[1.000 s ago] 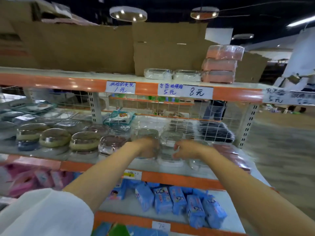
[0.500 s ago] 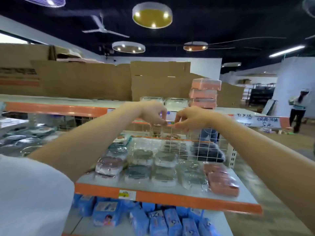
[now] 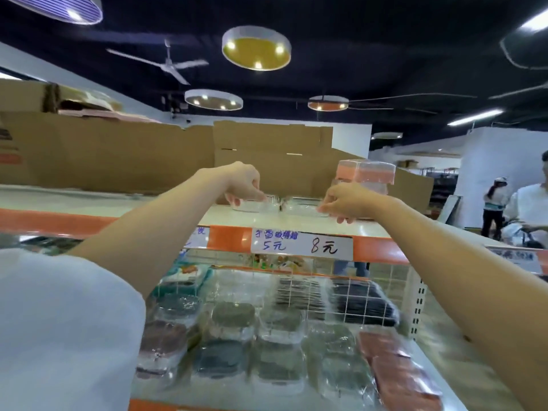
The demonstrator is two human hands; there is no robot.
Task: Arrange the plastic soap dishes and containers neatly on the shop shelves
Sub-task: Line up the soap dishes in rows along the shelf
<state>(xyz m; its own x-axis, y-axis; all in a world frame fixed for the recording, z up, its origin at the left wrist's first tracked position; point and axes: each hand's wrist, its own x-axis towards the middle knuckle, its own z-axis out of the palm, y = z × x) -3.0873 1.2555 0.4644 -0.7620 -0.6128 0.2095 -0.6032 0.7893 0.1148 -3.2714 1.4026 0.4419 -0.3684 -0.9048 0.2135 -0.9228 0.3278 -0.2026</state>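
Two clear plastic containers stand side by side on the top shelf [image 3: 296, 223]. My left hand [image 3: 241, 185] grips the left clear container [image 3: 261, 205] with curled fingers. My right hand [image 3: 345, 204] grips the right clear container [image 3: 299, 206] at its right end. Behind my right hand rises a stack of pink wrapped boxes [image 3: 366, 173]. On the middle shelf [image 3: 439, 360] below lie rows of wrapped soap dishes [image 3: 234, 318] in clear film and pink boxes [image 3: 397, 369] at its right end.
Brown cardboard cartons [image 3: 118, 155] line the back of the top shelf. A white wire grid [image 3: 355, 295] divides the middle shelf, with dark packs [image 3: 358, 304] behind it. A handwritten price label [image 3: 301, 246] hangs on the orange shelf edge. Two people [image 3: 495, 203] stand at the far right.
Both my hands rose from the middle shelf to the top shelf and now hold the two clear containers there. The view tilted upward.
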